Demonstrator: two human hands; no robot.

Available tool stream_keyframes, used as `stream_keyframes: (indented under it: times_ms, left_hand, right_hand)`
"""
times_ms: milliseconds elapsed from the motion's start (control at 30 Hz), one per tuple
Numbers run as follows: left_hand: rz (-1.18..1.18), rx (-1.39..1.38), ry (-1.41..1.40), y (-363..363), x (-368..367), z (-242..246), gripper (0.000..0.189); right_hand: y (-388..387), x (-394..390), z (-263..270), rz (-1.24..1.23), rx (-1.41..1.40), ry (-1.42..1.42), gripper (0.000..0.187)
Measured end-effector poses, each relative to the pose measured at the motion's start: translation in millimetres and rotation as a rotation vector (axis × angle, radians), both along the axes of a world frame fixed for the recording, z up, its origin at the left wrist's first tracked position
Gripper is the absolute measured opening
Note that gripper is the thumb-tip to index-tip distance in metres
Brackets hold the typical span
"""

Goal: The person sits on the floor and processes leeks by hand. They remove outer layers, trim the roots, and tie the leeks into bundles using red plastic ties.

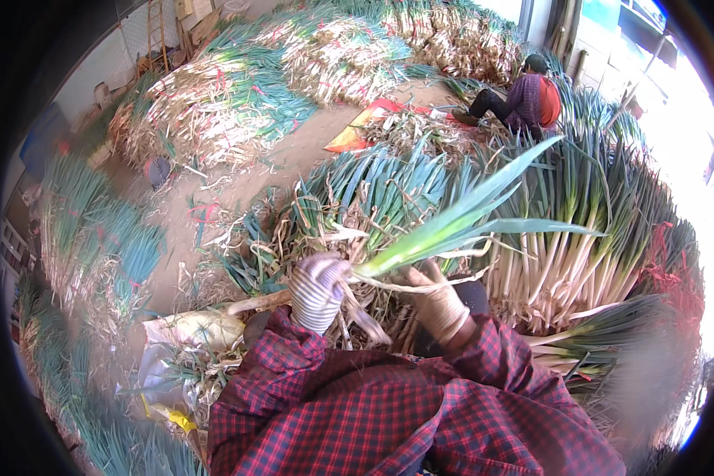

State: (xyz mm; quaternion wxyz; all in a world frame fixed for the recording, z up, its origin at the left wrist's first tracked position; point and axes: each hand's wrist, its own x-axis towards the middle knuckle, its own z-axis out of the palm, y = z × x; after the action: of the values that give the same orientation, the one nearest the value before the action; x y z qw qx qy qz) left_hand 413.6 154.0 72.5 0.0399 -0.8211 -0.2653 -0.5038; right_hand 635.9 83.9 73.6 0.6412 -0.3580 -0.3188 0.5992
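Observation:
My left hand, in a striped glove, is closed around a long green onion. Its pale root end sticks out to the left of the fist, and its green leaves fan out to the upper right. Loose dry skin hangs below the fist. My right hand, in a beige glove, is just beneath the leaves, close to a pale peeled strip. Its fingers are blurred and partly hidden, so whether they grip the strip is unclear. Untrimmed green onions with withered leaves lie heaped just beyond my hands.
White-stemmed green onions stand stacked to my right, near red twine. Large tied piles rise at the back left. A co-worker sits at the back right beside an orange sheet. A whitish sack with scraps lies at left.

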Motion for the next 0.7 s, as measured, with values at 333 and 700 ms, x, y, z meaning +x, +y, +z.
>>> stream_keyframes:
  times_ms: [333, 700]
  left_hand:
    - [-0.200, -0.130, 0.282, -19.4, 11.9, -12.7, 0.020]
    - [0.771, -0.787, -0.999, 6.1, -387.6, -62.9, 0.048]
  right_hand:
    - [48.5, 22.7, -87.3, -0.345, -0.294, 0.361, 0.028]
    - [11.5, 181.8, -75.2, -0.461, 0.114, 0.413, 0.030]
